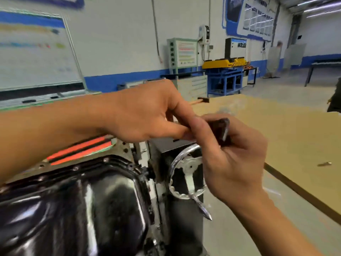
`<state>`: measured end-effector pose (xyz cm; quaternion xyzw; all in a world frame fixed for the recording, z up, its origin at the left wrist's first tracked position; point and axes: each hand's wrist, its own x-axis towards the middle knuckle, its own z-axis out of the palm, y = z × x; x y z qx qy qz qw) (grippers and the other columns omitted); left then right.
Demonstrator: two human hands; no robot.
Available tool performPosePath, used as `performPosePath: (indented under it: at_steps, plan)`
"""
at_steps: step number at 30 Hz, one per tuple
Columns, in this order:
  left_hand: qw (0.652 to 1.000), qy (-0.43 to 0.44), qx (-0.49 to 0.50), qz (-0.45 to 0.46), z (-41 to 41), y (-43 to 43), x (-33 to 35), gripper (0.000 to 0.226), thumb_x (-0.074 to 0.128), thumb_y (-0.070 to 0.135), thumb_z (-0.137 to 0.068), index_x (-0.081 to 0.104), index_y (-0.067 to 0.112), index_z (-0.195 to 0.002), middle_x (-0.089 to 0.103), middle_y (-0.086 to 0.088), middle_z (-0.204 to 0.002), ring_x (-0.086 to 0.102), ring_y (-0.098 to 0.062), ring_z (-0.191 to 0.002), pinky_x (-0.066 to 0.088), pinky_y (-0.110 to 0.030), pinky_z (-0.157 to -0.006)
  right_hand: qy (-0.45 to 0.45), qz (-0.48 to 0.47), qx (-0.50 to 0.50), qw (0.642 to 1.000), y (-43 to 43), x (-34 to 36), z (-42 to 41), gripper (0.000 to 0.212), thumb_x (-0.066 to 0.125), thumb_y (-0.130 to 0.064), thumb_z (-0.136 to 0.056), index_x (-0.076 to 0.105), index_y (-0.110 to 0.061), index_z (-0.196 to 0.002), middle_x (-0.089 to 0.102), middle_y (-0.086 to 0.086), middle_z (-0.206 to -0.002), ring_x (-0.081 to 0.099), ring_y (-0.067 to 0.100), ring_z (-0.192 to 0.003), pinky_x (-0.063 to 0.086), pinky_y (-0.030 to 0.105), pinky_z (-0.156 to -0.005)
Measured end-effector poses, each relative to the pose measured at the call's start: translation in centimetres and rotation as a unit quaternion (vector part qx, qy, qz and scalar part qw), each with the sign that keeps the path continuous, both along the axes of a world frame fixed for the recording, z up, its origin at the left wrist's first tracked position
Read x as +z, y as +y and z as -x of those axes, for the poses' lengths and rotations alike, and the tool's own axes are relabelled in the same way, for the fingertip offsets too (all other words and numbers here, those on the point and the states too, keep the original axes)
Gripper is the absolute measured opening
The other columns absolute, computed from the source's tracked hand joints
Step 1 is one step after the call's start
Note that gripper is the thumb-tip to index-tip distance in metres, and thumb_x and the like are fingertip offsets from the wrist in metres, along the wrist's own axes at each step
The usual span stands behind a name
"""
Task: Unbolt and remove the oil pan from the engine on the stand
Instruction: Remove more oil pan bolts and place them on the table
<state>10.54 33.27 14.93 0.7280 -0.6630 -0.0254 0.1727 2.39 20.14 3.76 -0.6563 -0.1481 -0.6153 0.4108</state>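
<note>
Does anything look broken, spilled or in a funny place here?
Nothing looks broken or spilled; the oil pan looks whole. One odd bit: a small metal piece lies alone on the tan surface. It is too blurred to name.

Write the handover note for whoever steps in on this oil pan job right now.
Right hand holds a small dark tool piece over the stand's handwheel.
Left hand reaches that same piece; whether it pinches is blurred.
Oil pan sits on the engine, neither hand on it; bolt heads show along its flange.
Done: nothing visible.
Left: unbolt the flange, lift the pan off.
</note>
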Motion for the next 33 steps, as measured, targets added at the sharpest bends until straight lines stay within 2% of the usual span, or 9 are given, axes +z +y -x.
performPosePath:
  at_steps: [5, 9, 12, 14, 19, 23, 26, 28, 33]
  plan:
    - [0.991, 0.049, 0.120, 0.027, -4.5, 8.3, -3.1, 0.014, 0.074, 0.017, -0.087, 0.080, 0.021, -0.099, 0.078, 0.008, -0.085, 0.071, -0.015, -0.076, 0.055, -0.030, -0.075, -0.002, -0.058, 0.089, 0.994, 7.3, -2.2, -5.1, 0.004, 0.072, -0.022, -0.091, 0.073, -0.022, -0.087, 0.070, -0.012, -0.079, 0.064, -0.002, -0.069, 0.047, 0.012, -0.067]
    - [0.984, 0.094, 0.147, 0.026, -6.4, 12.2, -4.7, 0.014, 0.073, 0.014, -0.088, 0.081, 0.020, -0.099, 0.076, 0.017, -0.080, 0.065, 0.005, -0.070, 0.049, -0.012, -0.067, -0.013, -0.025, 0.086, 0.996, 10.3, -4.2, -7.2, 0.006, 0.067, -0.026, -0.094, 0.072, -0.026, -0.097, 0.070, -0.020, -0.087, 0.066, -0.002, -0.074, 0.046, 0.009, -0.068]
    - [0.981, 0.090, 0.165, 0.037, -7.5, 13.4, -6.4, 0.017, 0.073, 0.015, -0.089, 0.080, 0.019, -0.104, 0.078, 0.012, -0.089, 0.072, -0.009, -0.083, 0.056, -0.030, -0.082, -0.003, -0.013, 0.076, 0.997, 11.2, -5.7, -8.3, 0.006, 0.066, -0.032, -0.096, 0.071, -0.031, -0.094, 0.068, -0.027, -0.087, 0.067, -0.001, -0.073, 0.045, 0.009, -0.068]
    - [0.980, 0.094, 0.173, 0.039, -8.0, 13.4, -7.2, 0.019, 0.073, 0.014, -0.089, 0.079, 0.018, -0.106, 0.078, 0.008, -0.092, 0.072, -0.010, -0.086, 0.056, -0.033, -0.085, -0.005, -0.015, 0.064, 0.998, 11.3, -6.7, -8.9, 0.004, 0.067, -0.034, -0.096, 0.069, -0.031, -0.096, 0.068, -0.028, -0.088, 0.067, 0.001, -0.072, 0.046, 0.012, -0.067]
    - [0.979, 0.099, 0.172, 0.049, -8.8, 13.0, -7.9, 0.024, 0.072, 0.004, -0.088, 0.077, 0.013, -0.110, 0.078, 0.008, -0.098, 0.071, 0.002, -0.088, 0.048, -0.008, -0.079, -0.023, -0.004, 0.039, 0.999, 11.0, -7.3, -9.6, 0.005, 0.067, -0.031, -0.097, 0.070, -0.034, -0.096, 0.068, -0.029, -0.092, 0.067, -0.001, -0.075, 0.046, 0.011, -0.070]
    - [0.983, 0.038, 0.177, 0.040, -9.4, 13.7, -8.2, 0.031, 0.075, 0.010, -0.086, 0.075, 0.025, -0.114, 0.073, 0.023, -0.098, 0.065, 0.014, -0.088, 0.044, -0.005, -0.081, -0.035, 0.031, 0.037, 0.998, 11.1, -6.9, -9.3, 0.009, 0.067, -0.027, -0.097, 0.070, -0.025, -0.105, 0.067, -0.023, -0.090, 0.067, -0.001, -0.075, 0.045, 0.011, -0.070]
    - [0.977, -0.016, 0.211, 0.038, -9.9, 14.4, -8.2, 0.035, 0.076, 0.018, -0.086, 0.072, 0.039, -0.114, 0.062, 0.034, -0.097, 0.058, 0.017, -0.091, 0.042, -0.010, -0.085, -0.044, 0.036, 0.016, 0.998, 10.3, -6.6, -8.8, 0.010, 0.066, -0.029, -0.098, 0.071, -0.021, -0.101, 0.067, -0.018, -0.085, 0.065, 0.001, -0.072, 0.045, 0.013, -0.068]
    - [0.975, -0.020, 0.220, 0.037, -9.9, 14.4, -8.3, 0.035, 0.075, 0.017, -0.087, 0.072, 0.039, -0.113, 0.061, 0.035, -0.095, 0.057, 0.019, -0.091, 0.040, -0.006, -0.084, -0.045, 0.030, 0.013, 0.998, 10.0, -6.7, -8.6, 0.010, 0.065, -0.029, -0.098, 0.072, -0.021, -0.099, 0.069, -0.014, -0.085, 0.064, 0.002, -0.071, 0.045, 0.013, -0.069]
    - [0.974, -0.017, 0.221, 0.045, -9.7, 13.9, -8.5, 0.035, 0.076, 0.011, -0.085, 0.073, 0.033, -0.112, 0.067, 0.025, -0.094, 0.059, 0.019, -0.091, 0.038, 0.002, -0.080, -0.033, 0.035, 0.030, 0.998, 10.7, -7.5, -8.2, 0.010, 0.066, -0.027, -0.098, 0.071, -0.021, -0.103, 0.065, -0.023, -0.090, 0.064, -0.003, -0.074, 0.044, 0.008, -0.071]
